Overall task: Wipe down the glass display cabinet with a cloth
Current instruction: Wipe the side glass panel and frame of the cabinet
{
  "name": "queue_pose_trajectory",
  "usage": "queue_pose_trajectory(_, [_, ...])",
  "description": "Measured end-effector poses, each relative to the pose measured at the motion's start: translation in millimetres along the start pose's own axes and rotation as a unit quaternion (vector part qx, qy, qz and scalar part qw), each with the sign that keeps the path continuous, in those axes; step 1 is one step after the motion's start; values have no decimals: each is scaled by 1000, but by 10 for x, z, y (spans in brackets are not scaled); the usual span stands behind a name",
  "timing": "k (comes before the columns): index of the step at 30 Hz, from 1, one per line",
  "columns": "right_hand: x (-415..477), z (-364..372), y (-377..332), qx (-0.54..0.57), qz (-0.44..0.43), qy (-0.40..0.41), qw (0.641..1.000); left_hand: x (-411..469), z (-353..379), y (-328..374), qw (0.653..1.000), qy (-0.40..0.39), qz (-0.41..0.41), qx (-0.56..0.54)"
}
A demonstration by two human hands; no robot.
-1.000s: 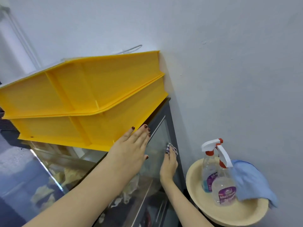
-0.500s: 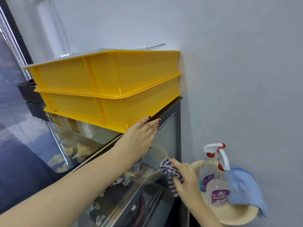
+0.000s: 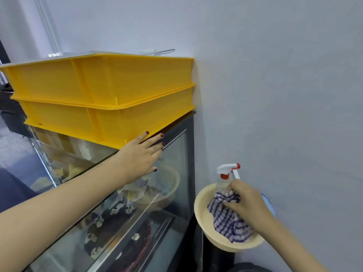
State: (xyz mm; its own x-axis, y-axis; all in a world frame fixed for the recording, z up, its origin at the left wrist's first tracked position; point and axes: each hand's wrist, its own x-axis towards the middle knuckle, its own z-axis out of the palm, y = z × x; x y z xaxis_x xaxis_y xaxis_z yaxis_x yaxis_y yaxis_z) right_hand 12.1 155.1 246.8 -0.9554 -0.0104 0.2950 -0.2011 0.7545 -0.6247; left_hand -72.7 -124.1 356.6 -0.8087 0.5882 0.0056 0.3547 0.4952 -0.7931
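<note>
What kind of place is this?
Probably a small shop or bakery, though I can't be sure: a glass display cabinet with goods inside, stacked yellow trays on top of it, and a spray bottle in a basin beside it.

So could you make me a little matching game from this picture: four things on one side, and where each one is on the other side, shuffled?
Things:
1. yellow trays
2. checked cloth
3. spray bottle
4. left hand

Places:
A. in the cream basin
B. stacked on top of the glass cabinet
C. fingers straight, laid against the cabinet's top edge
D. gripped by the right hand

Pairs: 1-B, 2-D, 3-A, 4-C.
</note>
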Motion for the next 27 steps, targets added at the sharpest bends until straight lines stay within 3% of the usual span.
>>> queue_pose_trajectory(6, [25, -432, -171, 29, 0, -113, 993, 44, 48, -10, 1000, -4, 12, 24])
queue_pose_trajectory(10, [-35, -481, -241, -28, -107, -40, 993, 45, 49, -11, 1000, -6, 12, 26])
queue_pose_trajectory(14, [-35, -478, -218, -12, -100, 44, 994, 44, 42, -11, 1000, -10, 10, 20])
queue_pose_trajectory(22, [-45, -402, -196, -4, -44, 59, 997, 22, 54, 11, 999, 1, 4, 49])
queue_pose_trajectory(27, [-96, -307, -310, 90, -74, 94, 989, -58, -46, 95, 997, 70, 5, 29])
